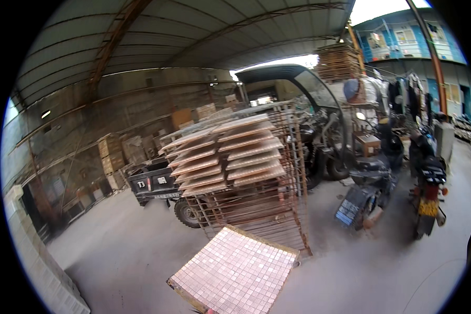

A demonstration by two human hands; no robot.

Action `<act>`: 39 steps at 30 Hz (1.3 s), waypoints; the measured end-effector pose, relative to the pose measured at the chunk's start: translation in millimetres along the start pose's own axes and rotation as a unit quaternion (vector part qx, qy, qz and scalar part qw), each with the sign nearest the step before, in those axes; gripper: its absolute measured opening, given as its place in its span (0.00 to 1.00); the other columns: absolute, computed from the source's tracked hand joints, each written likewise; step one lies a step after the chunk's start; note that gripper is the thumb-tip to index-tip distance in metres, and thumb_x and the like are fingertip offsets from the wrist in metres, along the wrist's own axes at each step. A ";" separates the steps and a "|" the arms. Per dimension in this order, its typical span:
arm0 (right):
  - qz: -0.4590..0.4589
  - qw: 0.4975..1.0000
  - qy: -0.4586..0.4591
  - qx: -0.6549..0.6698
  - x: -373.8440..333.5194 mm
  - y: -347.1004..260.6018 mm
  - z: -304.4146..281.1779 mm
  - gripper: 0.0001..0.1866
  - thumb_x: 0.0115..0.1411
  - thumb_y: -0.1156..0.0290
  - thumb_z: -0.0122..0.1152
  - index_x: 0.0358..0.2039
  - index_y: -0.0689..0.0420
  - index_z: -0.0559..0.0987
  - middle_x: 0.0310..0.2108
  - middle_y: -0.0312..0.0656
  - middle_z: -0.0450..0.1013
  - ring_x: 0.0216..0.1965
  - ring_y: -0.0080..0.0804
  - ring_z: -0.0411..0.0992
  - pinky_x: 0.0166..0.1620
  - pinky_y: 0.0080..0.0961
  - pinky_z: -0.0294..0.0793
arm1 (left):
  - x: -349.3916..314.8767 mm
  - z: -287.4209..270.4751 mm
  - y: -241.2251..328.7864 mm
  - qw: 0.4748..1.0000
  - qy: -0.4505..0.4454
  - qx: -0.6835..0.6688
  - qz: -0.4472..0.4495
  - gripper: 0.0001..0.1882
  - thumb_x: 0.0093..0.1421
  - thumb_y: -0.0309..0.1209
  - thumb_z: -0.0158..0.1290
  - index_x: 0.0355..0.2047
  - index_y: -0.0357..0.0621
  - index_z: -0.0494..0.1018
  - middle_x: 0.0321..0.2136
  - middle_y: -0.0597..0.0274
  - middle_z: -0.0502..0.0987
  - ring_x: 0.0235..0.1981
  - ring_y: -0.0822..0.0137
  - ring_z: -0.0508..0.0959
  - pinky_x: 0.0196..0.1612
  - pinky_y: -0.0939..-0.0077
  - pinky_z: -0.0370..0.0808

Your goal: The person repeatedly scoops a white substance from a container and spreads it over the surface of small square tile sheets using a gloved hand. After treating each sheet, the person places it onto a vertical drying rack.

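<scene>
A square board covered with small pale pink mosaic tiles (235, 269) hangs tilted above the floor at the lower middle. It has a thin, worn brownish rim along its far and left edges. A sliver of my left hand (210, 312) shows at the board's near edge, gripping it; most of the hand is cut off by the picture's lower edge. A small greyish shape sits at the board's right corner, too small to tell whether it is part of my right hand. Just beyond stands a rusty metal drying rack (261, 209), with two columns of similar boards (251, 154) on its upper levels.
Behind the rack stands a dark cargo tricycle (157, 180) with a canopy. Two parked motorbikes (371, 183) are on the right. Pale stacked blocks or boxes (42, 256) line the near left. Stacked cartons (111, 157) stand by the far wall, and a rusty post (437, 68) rises at right.
</scene>
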State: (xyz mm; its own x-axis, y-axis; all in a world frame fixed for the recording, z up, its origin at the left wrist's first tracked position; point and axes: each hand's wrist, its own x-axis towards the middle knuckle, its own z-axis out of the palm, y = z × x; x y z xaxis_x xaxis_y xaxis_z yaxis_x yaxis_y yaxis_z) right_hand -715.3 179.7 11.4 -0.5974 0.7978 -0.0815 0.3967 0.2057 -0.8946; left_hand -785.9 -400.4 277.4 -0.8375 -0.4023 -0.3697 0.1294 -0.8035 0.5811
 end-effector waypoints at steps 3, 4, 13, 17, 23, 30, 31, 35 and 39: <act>-0.038 0.998 -0.041 -0.001 66.1 -54.7 58.8 0.14 0.59 0.60 0.50 0.33 0.59 0.75 0.19 0.39 0.71 0.20 0.25 0.68 0.26 0.20 0.68 | 42.2 37.5 -9.1 0.999 0.014 -0.034 0.032 0.24 0.60 0.37 0.42 0.53 0.36 0.62 0.50 0.53 0.68 0.52 0.54 0.66 0.54 0.60 0.64; -0.046 0.997 -0.055 -0.001 80.9 -68.2 75.9 0.14 0.59 0.60 0.49 0.33 0.59 0.75 0.19 0.39 0.71 0.20 0.25 0.68 0.26 0.20 0.68 | 56.5 48.5 -10.6 0.998 0.032 -0.040 0.046 0.23 0.60 0.37 0.42 0.53 0.36 0.62 0.50 0.54 0.68 0.52 0.55 0.66 0.54 0.60 0.65; -0.097 0.989 -0.108 0.000 144.2 -152.4 226.7 0.14 0.59 0.61 0.49 0.33 0.59 0.75 0.20 0.40 0.72 0.21 0.25 0.68 0.27 0.20 0.69 | 222.8 58.3 2.0 0.992 0.047 -0.082 0.081 0.19 0.59 0.35 0.42 0.47 0.36 0.67 0.45 0.56 0.73 0.47 0.58 0.71 0.50 0.62 0.68; -0.097 0.991 -0.090 -0.014 136.3 -173.3 273.3 0.14 0.59 0.61 0.49 0.33 0.59 0.75 0.20 0.40 0.72 0.21 0.26 0.69 0.27 0.20 0.69 | 305.9 56.0 15.7 0.993 0.016 -0.103 0.048 0.19 0.59 0.35 0.43 0.47 0.36 0.67 0.44 0.56 0.73 0.46 0.58 0.71 0.51 0.61 0.68; -0.092 0.992 -0.079 -0.037 116.9 -206.8 341.8 0.14 0.59 0.62 0.48 0.33 0.59 0.75 0.20 0.41 0.72 0.22 0.26 0.69 0.27 0.20 0.69 | 382.4 81.8 53.7 0.993 0.074 -0.092 0.025 0.18 0.58 0.33 0.44 0.48 0.38 0.66 0.45 0.57 0.72 0.47 0.58 0.70 0.51 0.60 0.68; -0.147 0.986 -0.078 0.005 142.2 -190.6 393.2 0.13 0.59 0.62 0.48 0.34 0.59 0.75 0.21 0.41 0.73 0.22 0.26 0.70 0.27 0.21 0.70 | 475.9 98.0 62.9 0.994 0.065 -0.085 0.020 0.17 0.57 0.34 0.46 0.46 0.42 0.67 0.43 0.59 0.72 0.45 0.59 0.71 0.49 0.61 0.69; -0.158 0.985 -0.069 0.009 153.0 -186.9 390.6 0.13 0.59 0.63 0.47 0.34 0.59 0.75 0.21 0.41 0.73 0.22 0.27 0.70 0.27 0.21 0.70 | 488.8 102.3 56.5 0.995 0.046 -0.091 0.009 0.18 0.57 0.34 0.46 0.46 0.42 0.67 0.43 0.59 0.72 0.46 0.59 0.70 0.50 0.61 0.69; -0.084 0.989 -0.104 -0.064 112.5 -241.5 430.1 0.12 0.59 0.67 0.46 0.33 0.60 0.75 0.21 0.42 0.73 0.22 0.27 0.70 0.28 0.20 0.70 | 538.0 76.8 62.0 0.996 0.065 -0.057 0.034 0.17 0.57 0.36 0.46 0.45 0.43 0.68 0.43 0.59 0.72 0.45 0.60 0.70 0.49 0.62 0.68; -0.048 0.999 -0.019 -0.001 107.6 -229.2 388.1 0.11 0.58 0.70 0.45 0.31 0.62 0.75 0.20 0.42 0.73 0.21 0.25 0.70 0.27 0.19 0.70 | 546.5 129.5 44.3 0.995 0.062 -0.072 0.011 0.15 0.57 0.39 0.45 0.41 0.45 0.70 0.41 0.61 0.72 0.43 0.61 0.70 0.46 0.64 0.68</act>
State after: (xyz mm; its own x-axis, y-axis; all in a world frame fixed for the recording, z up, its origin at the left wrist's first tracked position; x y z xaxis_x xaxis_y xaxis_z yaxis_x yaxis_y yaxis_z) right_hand -1141.0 -1.5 37.1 -0.6595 0.7516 -0.0125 0.3379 0.2815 -0.8981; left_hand -1306.6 -599.0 195.0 -0.7626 -0.4647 -0.4501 0.2298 -0.8449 0.4830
